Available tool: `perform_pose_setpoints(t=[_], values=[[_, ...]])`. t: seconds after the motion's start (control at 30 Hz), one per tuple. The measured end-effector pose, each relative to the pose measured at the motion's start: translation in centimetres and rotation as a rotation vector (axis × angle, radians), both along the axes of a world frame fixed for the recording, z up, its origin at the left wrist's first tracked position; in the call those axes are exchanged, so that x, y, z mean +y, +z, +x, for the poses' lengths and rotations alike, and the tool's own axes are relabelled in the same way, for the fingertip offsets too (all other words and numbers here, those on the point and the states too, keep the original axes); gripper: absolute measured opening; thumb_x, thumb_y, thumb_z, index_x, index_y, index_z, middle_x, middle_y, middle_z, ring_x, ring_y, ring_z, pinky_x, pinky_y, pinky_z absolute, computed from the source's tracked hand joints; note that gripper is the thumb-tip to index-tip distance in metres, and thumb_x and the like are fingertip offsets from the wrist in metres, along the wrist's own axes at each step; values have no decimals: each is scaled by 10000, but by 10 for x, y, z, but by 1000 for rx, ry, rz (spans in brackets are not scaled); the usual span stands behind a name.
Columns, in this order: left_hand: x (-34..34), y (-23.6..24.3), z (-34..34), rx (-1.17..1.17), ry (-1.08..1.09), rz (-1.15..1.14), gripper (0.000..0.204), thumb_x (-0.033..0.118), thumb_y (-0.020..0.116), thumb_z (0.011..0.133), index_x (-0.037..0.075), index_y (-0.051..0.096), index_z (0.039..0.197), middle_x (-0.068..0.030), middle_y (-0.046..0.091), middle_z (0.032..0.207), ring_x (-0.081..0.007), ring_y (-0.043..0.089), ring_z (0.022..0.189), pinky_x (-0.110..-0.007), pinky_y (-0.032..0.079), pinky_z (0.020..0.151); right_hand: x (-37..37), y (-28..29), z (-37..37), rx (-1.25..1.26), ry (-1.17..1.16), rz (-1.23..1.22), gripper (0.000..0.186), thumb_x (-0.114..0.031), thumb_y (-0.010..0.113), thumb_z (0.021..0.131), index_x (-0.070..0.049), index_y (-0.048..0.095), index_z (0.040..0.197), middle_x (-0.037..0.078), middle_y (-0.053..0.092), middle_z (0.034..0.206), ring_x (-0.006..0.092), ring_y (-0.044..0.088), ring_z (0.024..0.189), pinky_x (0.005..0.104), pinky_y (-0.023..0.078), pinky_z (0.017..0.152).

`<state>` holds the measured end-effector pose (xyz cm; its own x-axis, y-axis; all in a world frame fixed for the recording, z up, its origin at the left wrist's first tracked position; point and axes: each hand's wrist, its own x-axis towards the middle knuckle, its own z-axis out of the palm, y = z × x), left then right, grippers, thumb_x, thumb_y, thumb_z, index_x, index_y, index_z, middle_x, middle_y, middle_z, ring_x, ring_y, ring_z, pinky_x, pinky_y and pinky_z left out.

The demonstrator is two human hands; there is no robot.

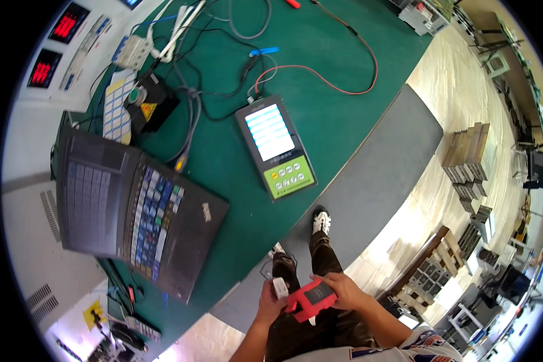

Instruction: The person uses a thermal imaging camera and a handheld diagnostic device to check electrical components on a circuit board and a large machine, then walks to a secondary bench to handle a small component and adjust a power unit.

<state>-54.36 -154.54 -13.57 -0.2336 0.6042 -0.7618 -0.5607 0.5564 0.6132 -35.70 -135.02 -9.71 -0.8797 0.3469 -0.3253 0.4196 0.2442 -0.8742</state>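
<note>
In front of my body, below the table edge, my right hand [347, 291] grips a red boxy device with a dark panel [317, 294]. A notch or opening shows at its left end. My left hand [269, 303] is closed round a small white block [280, 288] that has a thin dark cord near it. The two things are close together; whether they touch I cannot tell. On the green table, ahead of my hands, lies a handheld tester [276, 148] with a lit screen and a green keypad, a red wire at its top end.
An open laptop [196, 235] stands on the green table [223, 181] at left. Cables, a black box with a warning label [151, 105] and a white panel with red displays [57, 48] lie beyond. A grey mat [380, 163] covers the floor; stacked panels [467, 154] stand right.
</note>
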Motion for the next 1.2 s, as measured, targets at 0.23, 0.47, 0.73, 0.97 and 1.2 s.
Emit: perform_pose_setpoints(t=[0.23, 0.47, 0.73, 0.97, 1.2], values=[[19, 60, 12, 10, 96, 72, 609, -14, 644, 711, 49, 382, 1258, -86, 574, 1104, -172, 576, 1001, -316, 486, 867, 27, 61, 0, -13, 130, 90, 729, -206, 753, 675, -73, 497, 1345, 127, 591, 912, 329, 594, 856, 411, 474, 756], [27, 143, 12, 60, 188, 122, 559, -7, 652, 728, 65, 421, 1233, -64, 575, 1110, -140, 584, 910, -297, 500, 796, 62, 129, 1, 82, 222, 122, 758, -158, 756, 655, -81, 480, 1357, 138, 595, 906, 351, 581, 871, 430, 462, 756], [-3, 247, -6, 148, 626, 219, 496, 25, 594, 749, 29, 491, 1235, -90, 608, 1022, -110, 524, 638, -258, 419, 537, 113, 211, 12, 166, 159, 75, 695, -56, 737, 636, -70, 528, 1298, 174, 617, 962, 392, 587, 894, 424, 478, 787], [-17, 365, -36, 575, 771, 187, 494, 146, 582, 856, 8, 473, 1318, -110, 627, 1068, -70, 460, 586, -208, 348, 480, 119, 240, 35, 277, -35, 16, 516, -67, 748, 661, -50, 582, 1149, 172, 618, 1129, 394, 580, 1025, 408, 487, 870], [-62, 448, -70, 1071, 750, 65, 300, 172, 563, 953, 28, 542, 1215, -17, 617, 942, -58, 483, 663, -207, 320, 512, 126, 270, 25, 347, -21, -102, 466, -18, 733, 674, 17, 577, 1112, 126, 626, 1083, 202, 613, 1006, 388, 430, 1004]])
